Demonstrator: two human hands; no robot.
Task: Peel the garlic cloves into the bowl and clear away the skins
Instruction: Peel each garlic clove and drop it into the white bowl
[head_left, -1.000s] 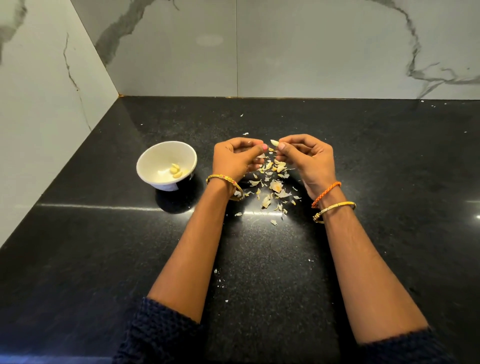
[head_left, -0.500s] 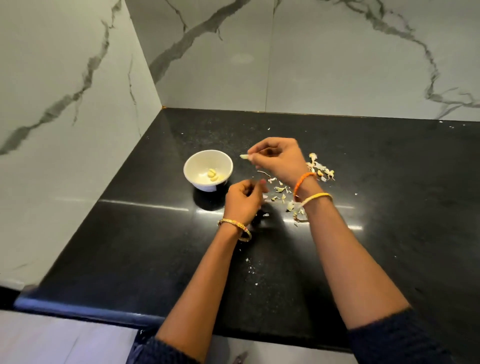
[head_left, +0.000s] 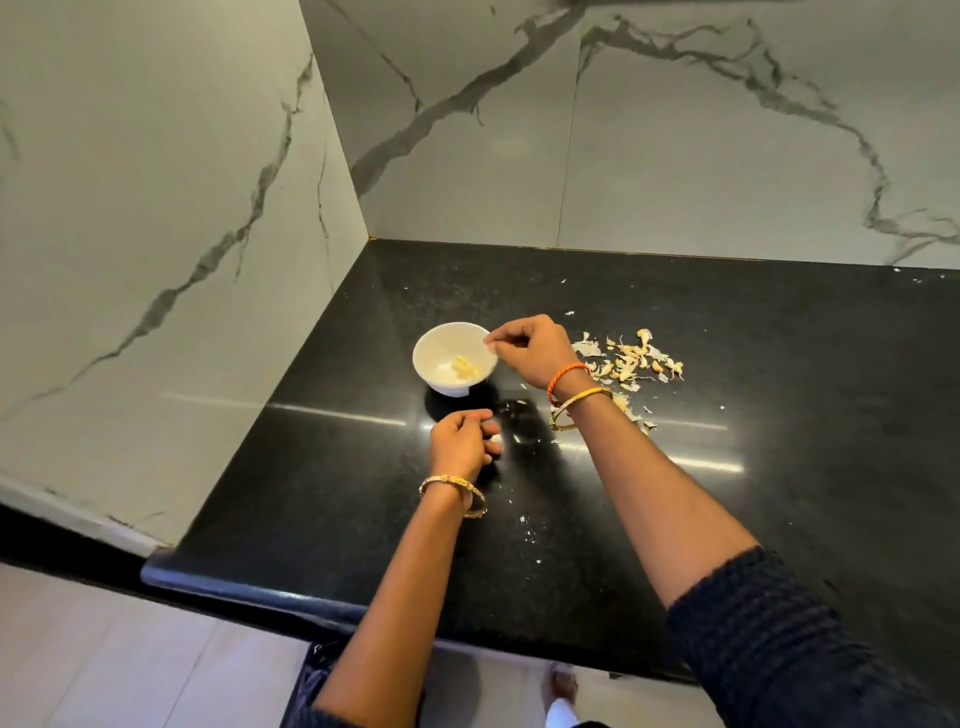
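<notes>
right hand (head_left: 530, 347) pinches a peeled garlic clove (head_left: 488, 340) over the white bowl (head_left: 451, 358); left hand (head_left: 461, 441) curled closed, contents unclear; skins (head_left: 628, 361) litter the bench (head_left: 779, 395).

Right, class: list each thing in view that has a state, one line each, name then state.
bowl: upright, peeled cloves inside.
right hand: over the bowl rim, pinching a clove.
left hand: curled shut, contents unclear.
garlic skins: scattered loose on the counter.
</notes>
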